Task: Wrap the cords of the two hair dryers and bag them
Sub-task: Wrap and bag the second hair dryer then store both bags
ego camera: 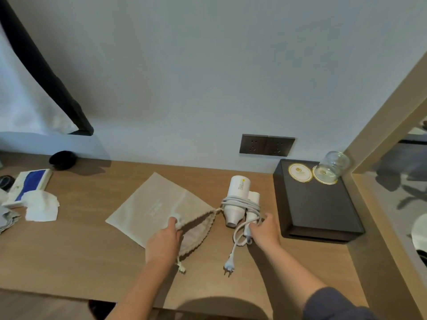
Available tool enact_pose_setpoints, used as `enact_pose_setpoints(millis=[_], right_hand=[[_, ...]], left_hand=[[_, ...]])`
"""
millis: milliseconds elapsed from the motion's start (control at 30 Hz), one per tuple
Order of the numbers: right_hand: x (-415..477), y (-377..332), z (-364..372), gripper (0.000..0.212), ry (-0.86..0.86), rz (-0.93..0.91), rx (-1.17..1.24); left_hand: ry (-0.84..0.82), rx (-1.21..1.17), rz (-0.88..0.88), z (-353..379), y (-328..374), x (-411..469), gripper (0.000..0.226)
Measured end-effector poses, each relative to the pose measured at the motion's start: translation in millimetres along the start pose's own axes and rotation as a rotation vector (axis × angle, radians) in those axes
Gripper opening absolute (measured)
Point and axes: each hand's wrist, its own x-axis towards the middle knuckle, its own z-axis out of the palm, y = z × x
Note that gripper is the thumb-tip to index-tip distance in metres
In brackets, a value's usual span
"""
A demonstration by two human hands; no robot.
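A white hair dryer (236, 199) lies on the wooden desk (80, 250), its grey cord (240, 202) looped around the body and folded handle. The plug (229, 265) trails loose toward the front edge. My right hand (265, 229) grips the handle end of the dryer. To the left lies a beige drawstring bag (157, 206), flat, with its mouth gaping toward the dryer. My left hand (165, 241) pinches the upper lip of the bag's mouth and holds it open. Only one dryer is in view.
A black box (316, 204) stands right of the dryer, with two round coasters and an upturned glass (332, 166) on it. Wall sockets (266, 145) sit behind. A tissue box (30, 185), crumpled tissues (41, 205) and a black bowl (62, 160) are at the left.
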Motion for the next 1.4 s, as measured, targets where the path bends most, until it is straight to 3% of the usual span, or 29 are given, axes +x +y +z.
enact_pose_setpoints(millis=[133,233,400,533,600,700,800,933,1133,1400], right_hand=[[13,6,9,0.054,-0.085,0.205,0.25],[22,10,14,0.051,-0.101,0.265,0.296],[28,5,18,0.057,-0.152,0.2,0.116],[34,1,16,0.058,-0.186,0.191,0.138],[34,0,13,0.054,-0.215,0.176,0.217],[32,3,9,0.048,-0.244,0.17,0.308],[29,8,2,0.04,-0.278,0.125,0.281],[17,12,-12,0.02,-0.378,0.023,0.349],[-1,7,-37,0.014,-0.526,-0.059,0.425],[-7,22,-56,0.027,-0.755,-0.027,0.404]], left_hand=[[-0.012,0.097,0.042,0,2,0,0.029],[-0.017,0.134,0.039,-2,2,-1,0.028],[-0.044,0.169,0.036,-3,4,-1,0.026],[-0.067,0.151,0.008,-7,7,0,0.017],[-0.072,0.13,-0.016,-10,8,2,0.009],[-0.073,0.085,-0.06,-12,11,4,0.015],[-0.061,0.001,-0.1,-12,14,5,0.013],[-0.064,-0.031,-0.1,-10,14,9,0.004],[-0.026,0.0,-0.061,-13,15,18,0.031],[-0.001,0.056,-0.068,-15,28,36,0.039]])
